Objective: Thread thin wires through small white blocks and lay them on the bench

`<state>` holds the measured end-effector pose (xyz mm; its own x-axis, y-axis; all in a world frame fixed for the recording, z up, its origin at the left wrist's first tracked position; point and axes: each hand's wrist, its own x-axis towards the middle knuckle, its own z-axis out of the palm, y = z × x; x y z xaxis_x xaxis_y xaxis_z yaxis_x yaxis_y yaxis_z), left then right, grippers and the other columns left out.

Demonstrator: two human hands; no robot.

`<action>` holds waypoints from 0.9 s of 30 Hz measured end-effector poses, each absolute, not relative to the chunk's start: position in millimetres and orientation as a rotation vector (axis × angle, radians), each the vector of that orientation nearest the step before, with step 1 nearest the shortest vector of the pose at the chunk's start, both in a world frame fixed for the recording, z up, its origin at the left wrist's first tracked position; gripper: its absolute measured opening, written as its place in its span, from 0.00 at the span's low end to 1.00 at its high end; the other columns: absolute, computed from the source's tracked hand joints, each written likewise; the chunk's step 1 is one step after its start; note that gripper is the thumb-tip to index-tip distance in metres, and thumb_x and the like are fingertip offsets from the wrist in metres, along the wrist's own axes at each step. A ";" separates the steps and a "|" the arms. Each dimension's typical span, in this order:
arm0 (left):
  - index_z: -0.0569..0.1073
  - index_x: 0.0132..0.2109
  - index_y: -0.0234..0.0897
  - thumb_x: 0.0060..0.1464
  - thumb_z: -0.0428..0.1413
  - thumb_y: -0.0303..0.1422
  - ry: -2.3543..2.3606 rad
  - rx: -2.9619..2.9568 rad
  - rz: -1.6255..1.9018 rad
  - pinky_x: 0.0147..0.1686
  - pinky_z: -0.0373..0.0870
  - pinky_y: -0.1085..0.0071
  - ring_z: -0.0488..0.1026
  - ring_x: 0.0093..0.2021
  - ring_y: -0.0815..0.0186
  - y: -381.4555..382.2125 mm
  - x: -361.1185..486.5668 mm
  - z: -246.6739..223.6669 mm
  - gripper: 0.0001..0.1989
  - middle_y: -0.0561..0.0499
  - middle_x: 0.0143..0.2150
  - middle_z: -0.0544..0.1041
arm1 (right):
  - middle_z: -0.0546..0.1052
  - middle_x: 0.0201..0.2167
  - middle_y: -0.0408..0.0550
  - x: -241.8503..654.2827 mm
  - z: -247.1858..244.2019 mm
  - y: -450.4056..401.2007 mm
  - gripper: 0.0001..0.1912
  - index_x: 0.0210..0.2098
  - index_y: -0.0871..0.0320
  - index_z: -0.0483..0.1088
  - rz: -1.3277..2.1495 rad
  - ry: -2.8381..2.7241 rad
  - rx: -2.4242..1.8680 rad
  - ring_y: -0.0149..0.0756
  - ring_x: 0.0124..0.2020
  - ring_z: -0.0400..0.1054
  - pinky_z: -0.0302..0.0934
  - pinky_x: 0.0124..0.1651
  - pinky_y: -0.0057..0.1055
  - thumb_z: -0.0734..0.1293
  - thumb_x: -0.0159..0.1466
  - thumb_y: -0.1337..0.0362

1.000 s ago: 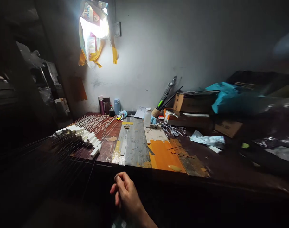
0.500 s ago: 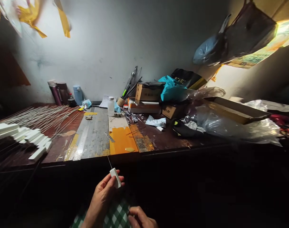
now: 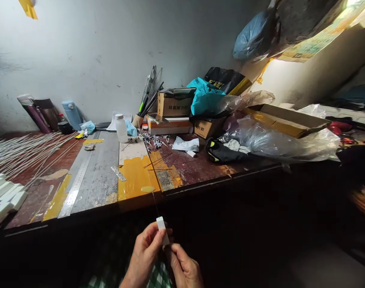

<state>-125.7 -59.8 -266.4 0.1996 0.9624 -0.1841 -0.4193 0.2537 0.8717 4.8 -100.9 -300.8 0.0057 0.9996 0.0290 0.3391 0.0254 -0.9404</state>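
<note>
Between the thumb and fingers of my left hand point(image 3: 144, 251) is a small white rectangular block point(image 3: 161, 224), held upright just beyond the table's front edge. A thin rod point(image 3: 156, 205) sticks out of its far end towards the tabletop. My right hand point(image 3: 185, 266) is closed in a pinch at the block's near end. Whatever lies in that pinch is hidden. Ahead of the rod's tip, a yellowish oval blob point(image 3: 148, 189) lies on the orange taped strip point(image 3: 134, 176).
More white blocks point(image 3: 8, 196) with long thin rods point(image 3: 29, 154) lie at the left. A steel ruler point(image 3: 77, 188) crosses a grey board. A white bottle point(image 3: 121, 129), cardboard boxes point(image 3: 173, 105), a dark glove-like item point(image 3: 221, 152) and plastic bags point(image 3: 266, 140) stand farther back and right.
The view has swung to the right and closer to the table. My right hand has come up to the near end of the block, which my left hand still holds.
</note>
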 end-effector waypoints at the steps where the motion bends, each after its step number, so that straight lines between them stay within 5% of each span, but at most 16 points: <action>1: 0.77 0.44 0.35 0.51 0.61 0.46 0.879 0.773 1.127 0.40 0.69 0.68 0.75 0.41 0.58 -57.3 -125.1 -266.2 0.20 0.45 0.39 0.80 | 0.67 0.20 0.43 5.5 -295.5 -97.7 0.21 0.36 0.57 0.74 0.994 -1.494 -1.432 0.30 0.20 0.60 0.57 0.24 0.23 0.56 0.68 0.50; 15: 0.76 0.41 0.32 0.49 0.62 0.46 0.957 0.682 1.212 0.42 0.69 0.66 0.76 0.39 0.56 -35.7 -125.2 -256.6 0.21 0.44 0.38 0.80 | 0.57 0.13 0.36 14.3 -295.0 -93.5 0.24 0.35 0.58 0.72 1.038 -1.529 -1.434 0.27 0.15 0.53 0.50 0.21 0.24 0.54 0.69 0.49; 20: 0.77 0.42 0.33 0.48 0.63 0.47 0.952 0.716 1.210 0.40 0.69 0.68 0.76 0.37 0.59 -29.3 -128.0 -250.0 0.22 0.45 0.36 0.80 | 0.64 0.13 0.37 13.5 -304.9 -102.7 0.20 0.37 0.56 0.73 0.868 -1.437 -1.495 0.28 0.16 0.59 0.57 0.24 0.22 0.59 0.66 0.47; 27: 0.77 0.42 0.33 0.50 0.62 0.45 0.923 0.741 1.160 0.40 0.70 0.69 0.76 0.38 0.58 -38.7 -120.5 -256.3 0.20 0.45 0.37 0.80 | 0.65 0.18 0.39 3.5 -290.9 -88.2 0.17 0.39 0.55 0.73 0.804 -1.420 -1.449 0.28 0.18 0.58 0.55 0.22 0.22 0.58 0.67 0.52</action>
